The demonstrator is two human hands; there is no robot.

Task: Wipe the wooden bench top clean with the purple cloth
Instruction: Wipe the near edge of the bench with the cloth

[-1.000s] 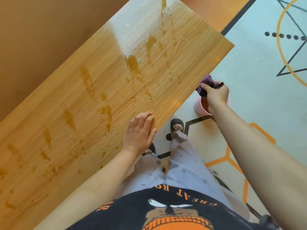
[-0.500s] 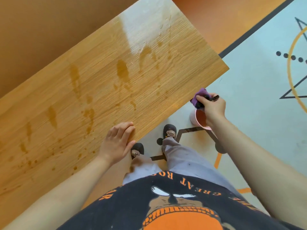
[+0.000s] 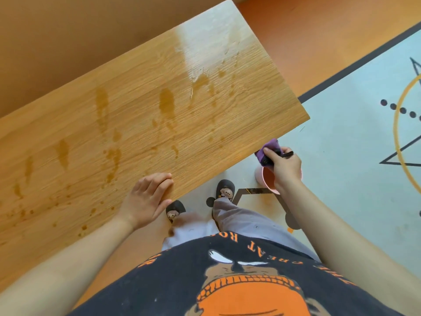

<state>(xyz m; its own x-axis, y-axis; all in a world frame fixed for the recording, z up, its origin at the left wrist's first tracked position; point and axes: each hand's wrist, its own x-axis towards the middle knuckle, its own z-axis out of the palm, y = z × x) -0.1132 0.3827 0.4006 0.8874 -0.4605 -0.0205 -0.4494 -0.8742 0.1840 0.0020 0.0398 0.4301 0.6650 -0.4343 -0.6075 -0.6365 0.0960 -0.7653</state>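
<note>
Fingers (image 3: 271, 153) of the right hand (image 3: 287, 166) are curled tightly round the purple cloth (image 3: 268, 149), bunching it into a wad. A thin dark item projects from the same grip and cannot be identified. The hand holds the cloth off the worktop (image 3: 141, 124), just beyond its near corner and directly above a pink container (image 3: 259, 176) on the floor. This position suggests wringing or draining, so that liquid falls into the container and not onto the floor mat (image 3: 341, 144). The left hand (image 3: 145, 199) lies flat on the near edge of the worktop, fingers straight and together, holding nothing. It probably steadies the person leaning over the surface. Brown spill marks (image 3: 167, 103) cover much of the wooden surface in streaks and drops, all well apart from the cloth. On this evidence, the wiping is largely not yet done.
</note>
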